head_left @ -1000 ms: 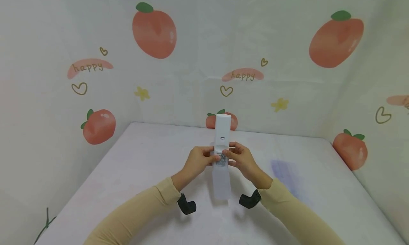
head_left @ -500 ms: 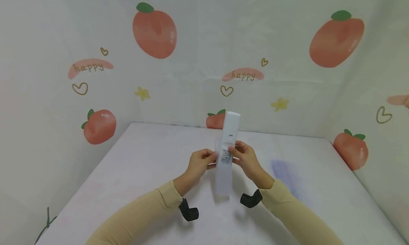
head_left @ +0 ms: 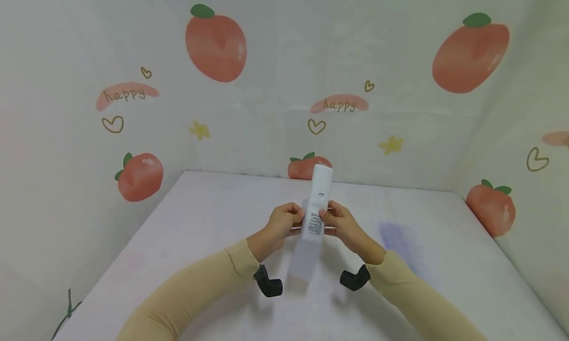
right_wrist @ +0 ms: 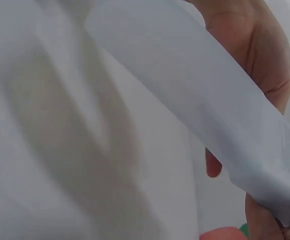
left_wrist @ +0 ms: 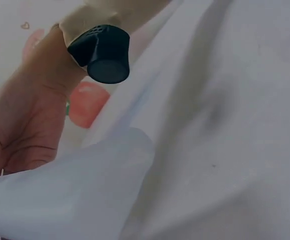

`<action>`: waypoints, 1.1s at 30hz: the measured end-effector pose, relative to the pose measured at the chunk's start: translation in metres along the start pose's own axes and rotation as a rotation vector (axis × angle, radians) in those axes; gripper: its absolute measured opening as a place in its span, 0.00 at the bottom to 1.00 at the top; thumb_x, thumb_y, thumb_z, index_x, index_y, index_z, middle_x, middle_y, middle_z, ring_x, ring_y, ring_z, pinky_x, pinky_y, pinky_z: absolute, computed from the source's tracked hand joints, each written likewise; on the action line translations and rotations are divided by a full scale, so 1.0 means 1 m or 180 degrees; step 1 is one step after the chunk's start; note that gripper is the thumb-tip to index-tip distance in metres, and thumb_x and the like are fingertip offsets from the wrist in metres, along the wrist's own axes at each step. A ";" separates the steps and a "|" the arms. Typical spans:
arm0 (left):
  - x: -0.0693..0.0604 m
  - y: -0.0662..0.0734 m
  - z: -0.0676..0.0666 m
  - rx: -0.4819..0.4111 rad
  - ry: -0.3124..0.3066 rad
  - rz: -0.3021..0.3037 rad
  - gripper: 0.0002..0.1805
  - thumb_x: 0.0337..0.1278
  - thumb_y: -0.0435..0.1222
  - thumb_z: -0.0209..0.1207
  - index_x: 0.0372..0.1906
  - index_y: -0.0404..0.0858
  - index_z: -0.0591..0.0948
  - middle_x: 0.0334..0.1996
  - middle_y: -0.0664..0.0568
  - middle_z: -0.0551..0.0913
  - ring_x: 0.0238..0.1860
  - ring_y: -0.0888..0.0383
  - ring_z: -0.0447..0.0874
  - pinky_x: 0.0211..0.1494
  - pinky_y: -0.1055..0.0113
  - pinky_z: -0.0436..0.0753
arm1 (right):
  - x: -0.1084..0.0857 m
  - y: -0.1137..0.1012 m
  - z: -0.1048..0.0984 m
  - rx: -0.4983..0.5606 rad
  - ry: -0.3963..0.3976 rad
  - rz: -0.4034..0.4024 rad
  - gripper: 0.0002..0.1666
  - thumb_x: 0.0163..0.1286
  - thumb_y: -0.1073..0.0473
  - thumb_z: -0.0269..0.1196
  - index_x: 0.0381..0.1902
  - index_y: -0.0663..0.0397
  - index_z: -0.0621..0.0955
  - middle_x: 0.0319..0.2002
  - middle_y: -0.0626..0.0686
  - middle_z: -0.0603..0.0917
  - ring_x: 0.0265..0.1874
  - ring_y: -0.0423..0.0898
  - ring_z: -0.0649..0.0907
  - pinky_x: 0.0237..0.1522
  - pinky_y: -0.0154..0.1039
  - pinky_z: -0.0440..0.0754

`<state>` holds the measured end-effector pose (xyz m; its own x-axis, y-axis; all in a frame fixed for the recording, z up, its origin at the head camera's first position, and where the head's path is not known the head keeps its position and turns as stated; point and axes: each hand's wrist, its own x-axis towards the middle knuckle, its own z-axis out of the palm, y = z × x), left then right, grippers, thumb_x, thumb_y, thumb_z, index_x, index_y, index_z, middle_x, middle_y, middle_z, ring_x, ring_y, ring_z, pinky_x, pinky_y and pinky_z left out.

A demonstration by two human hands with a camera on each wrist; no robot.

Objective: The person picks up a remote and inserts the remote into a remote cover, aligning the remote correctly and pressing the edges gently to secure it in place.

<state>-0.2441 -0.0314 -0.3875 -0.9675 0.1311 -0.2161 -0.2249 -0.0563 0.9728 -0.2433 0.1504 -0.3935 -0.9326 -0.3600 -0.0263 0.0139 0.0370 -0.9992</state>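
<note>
A long white object (head_left: 321,183) with a slot and a block of small print is held up above the table in the head view, its top leaning right. My left hand (head_left: 281,223) pinches its left edge at mid-length, thumb in front. On the opposite edge my right hand (head_left: 346,226) grips it, thumb beside the print and fingers partly hidden behind. Below the hands the object looks paler; whether that part is separate I cannot tell. Its smooth end fills the lower left of the left wrist view (left_wrist: 59,200) and crosses the right wrist view (right_wrist: 200,90).
The white table (head_left: 222,197) carries a faint purple patch (head_left: 400,242) at the right. Behind it hangs a pale cloth wall (head_left: 275,49) printed with red fruit and hearts. A black device (head_left: 268,282) is at the left wrist, another (head_left: 355,277) at the right.
The white object has gone from nearly upright to tilted, its lower end swinging left in the last half second. My left thumb has moved off the printed face to the left edge.
</note>
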 end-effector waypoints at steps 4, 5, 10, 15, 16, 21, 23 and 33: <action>-0.001 -0.003 -0.002 -0.0114 -0.0084 -0.0016 0.02 0.66 0.33 0.57 0.37 0.38 0.77 0.27 0.55 0.79 0.26 0.61 0.79 0.32 0.68 0.81 | 0.000 -0.002 -0.003 -0.0051 0.0003 0.0004 0.28 0.77 0.58 0.50 0.66 0.71 0.60 0.43 0.46 0.79 0.40 0.38 0.82 0.48 0.41 0.83; -0.001 -0.004 -0.003 -0.0138 -0.0083 0.0048 0.03 0.65 0.32 0.58 0.40 0.38 0.77 0.27 0.55 0.79 0.25 0.61 0.79 0.31 0.68 0.81 | 0.001 -0.003 -0.003 -0.0053 0.0018 -0.0003 0.28 0.76 0.58 0.51 0.66 0.71 0.60 0.43 0.46 0.79 0.40 0.38 0.82 0.48 0.41 0.83; -0.002 -0.002 -0.005 0.0098 -0.0108 0.0646 0.22 0.63 0.28 0.58 0.60 0.46 0.74 0.33 0.51 0.80 0.25 0.61 0.82 0.30 0.67 0.84 | 0.003 -0.006 -0.001 -0.0196 0.0191 -0.0070 0.27 0.75 0.59 0.53 0.64 0.70 0.64 0.46 0.52 0.77 0.41 0.40 0.81 0.50 0.47 0.83; -0.004 0.000 -0.008 0.0416 -0.0263 0.0855 0.18 0.65 0.31 0.57 0.59 0.41 0.77 0.40 0.44 0.77 0.32 0.57 0.85 0.39 0.61 0.87 | 0.005 -0.007 0.002 -0.0295 0.0405 -0.0113 0.24 0.74 0.59 0.56 0.61 0.69 0.67 0.46 0.54 0.75 0.41 0.40 0.80 0.51 0.48 0.83; -0.004 0.000 -0.008 0.0459 -0.0297 0.0842 0.17 0.65 0.32 0.58 0.58 0.40 0.77 0.41 0.43 0.77 0.33 0.56 0.85 0.41 0.60 0.87 | 0.005 -0.008 0.002 -0.0305 0.0416 -0.0120 0.24 0.74 0.59 0.56 0.61 0.69 0.67 0.45 0.55 0.75 0.41 0.40 0.80 0.51 0.48 0.83; -0.004 0.000 -0.009 0.0789 -0.0390 0.0816 0.24 0.56 0.39 0.67 0.57 0.39 0.76 0.42 0.44 0.78 0.38 0.55 0.82 0.40 0.59 0.87 | 0.003 -0.008 0.004 -0.0332 0.0401 -0.0121 0.24 0.74 0.58 0.55 0.60 0.69 0.68 0.46 0.55 0.74 0.42 0.41 0.79 0.52 0.49 0.82; -0.004 0.000 -0.009 0.0875 -0.0407 0.0820 0.26 0.53 0.39 0.69 0.57 0.40 0.75 0.42 0.44 0.80 0.39 0.55 0.82 0.39 0.60 0.87 | 0.002 -0.009 0.005 -0.0324 0.0374 -0.0124 0.24 0.74 0.58 0.55 0.61 0.68 0.67 0.46 0.56 0.74 0.42 0.42 0.79 0.52 0.50 0.82; -0.006 0.007 -0.009 0.0621 -0.0214 0.0815 0.25 0.54 0.34 0.68 0.58 0.36 0.76 0.45 0.40 0.86 0.41 0.54 0.86 0.40 0.59 0.87 | -0.001 -0.012 0.004 0.0128 0.0312 -0.0121 0.30 0.75 0.59 0.54 0.67 0.64 0.58 0.46 0.50 0.77 0.45 0.41 0.80 0.58 0.51 0.78</action>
<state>-0.2408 -0.0415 -0.3803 -0.9786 0.2025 0.0372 0.0573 0.0941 0.9939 -0.2408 0.1471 -0.3821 -0.9635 -0.2676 0.0126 -0.0095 -0.0130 -0.9999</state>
